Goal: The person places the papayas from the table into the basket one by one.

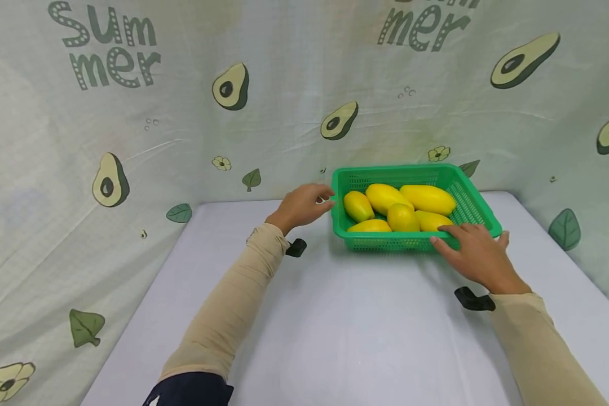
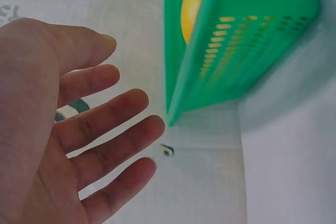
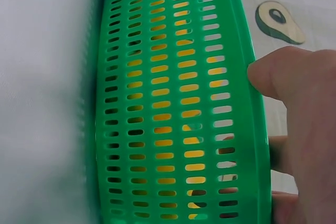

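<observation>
A green plastic basket (image 1: 375, 243) with slotted walls stands at the back of the table, holding several yellow, mango-like fruits (image 1: 428, 199). Just off the basket's left end is my left hand (image 1: 304, 206), fingers spread and loosely bent. In the left wrist view, a gap separates this hand (image 2: 68, 135) from the basket rim (image 2: 181, 85), and it holds nothing. At the front right, my right hand (image 1: 474, 254) grips the basket's rim. Its thumb (image 3: 278, 72) lies against the rim in the right wrist view, while the other fingers are partly hidden behind the slotted wall.
A white cloth covers the table (image 1: 355, 332). Directly behind the basket hangs a pale curtain (image 1: 279, 129) printed with avocados, leaves and lettering. Each wrist carries a small black camera mount, one on the left (image 1: 296, 248) and one on the right (image 1: 474, 299).
</observation>
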`<state>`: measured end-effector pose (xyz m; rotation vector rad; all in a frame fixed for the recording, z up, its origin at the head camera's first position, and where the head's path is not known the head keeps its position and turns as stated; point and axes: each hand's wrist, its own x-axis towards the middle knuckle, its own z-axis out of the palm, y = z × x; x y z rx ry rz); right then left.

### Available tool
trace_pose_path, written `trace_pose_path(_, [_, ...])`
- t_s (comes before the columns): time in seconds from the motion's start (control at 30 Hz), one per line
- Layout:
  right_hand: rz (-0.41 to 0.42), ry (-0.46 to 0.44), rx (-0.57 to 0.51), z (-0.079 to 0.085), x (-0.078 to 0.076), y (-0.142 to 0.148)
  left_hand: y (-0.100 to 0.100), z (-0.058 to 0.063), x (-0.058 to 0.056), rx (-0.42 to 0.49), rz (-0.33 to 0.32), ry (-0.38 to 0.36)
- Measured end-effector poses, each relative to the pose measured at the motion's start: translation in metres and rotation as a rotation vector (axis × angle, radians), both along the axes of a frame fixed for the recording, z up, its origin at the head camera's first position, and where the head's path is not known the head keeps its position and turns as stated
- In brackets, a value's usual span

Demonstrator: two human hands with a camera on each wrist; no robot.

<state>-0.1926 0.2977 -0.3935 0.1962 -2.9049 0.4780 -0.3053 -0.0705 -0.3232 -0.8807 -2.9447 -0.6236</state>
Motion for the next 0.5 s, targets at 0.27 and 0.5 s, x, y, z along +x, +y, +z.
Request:
trace_pose_path(0.27, [0.021,-0.023,-0.001,0.003,-0.003,0.002,-0.037,-0.009,0.007,-0.002,0.088,0.032])
trace_pose_path(0.5, [0.049,-0.064,-0.026,0.013,-0.005,0.012,-0.070,-0.027,0.008,-0.021,0.159,0.223])
